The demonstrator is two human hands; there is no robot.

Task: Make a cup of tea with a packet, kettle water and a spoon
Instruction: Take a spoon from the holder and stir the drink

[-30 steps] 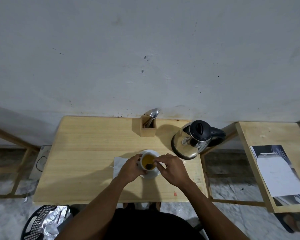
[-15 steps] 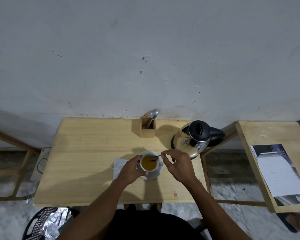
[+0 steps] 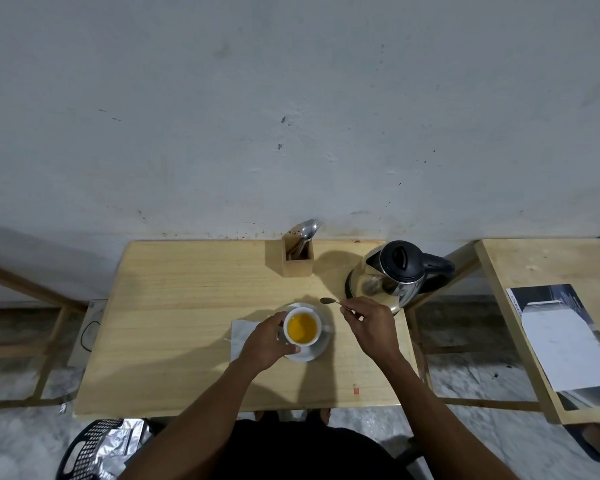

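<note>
A white cup (image 3: 302, 327) of amber tea stands on a white saucer (image 3: 321, 348) near the middle of the wooden table (image 3: 174, 327). My left hand (image 3: 266, 341) wraps around the cup's left side. My right hand (image 3: 369, 323) pinches the handle of a small metal spoon (image 3: 330, 301), whose bowl is in the air just beyond the cup's far right rim. A steel kettle (image 3: 392, 275) with a black lid stands at the back right, close behind my right hand. A white paper (image 3: 241, 336), possibly the packet, lies under my left hand.
A wooden holder (image 3: 298, 258) with cutlery stands at the table's back edge against the wall. A second wooden table (image 3: 520, 271) with printed sheets (image 3: 565, 337) is to the right. A black basket (image 3: 94, 448) holding foil sits on the floor at lower left.
The spoon was in the tea a second ago. My right hand has lifted it out and drawn it back to the right toward the kettle. My left hand has stayed on the cup.
</note>
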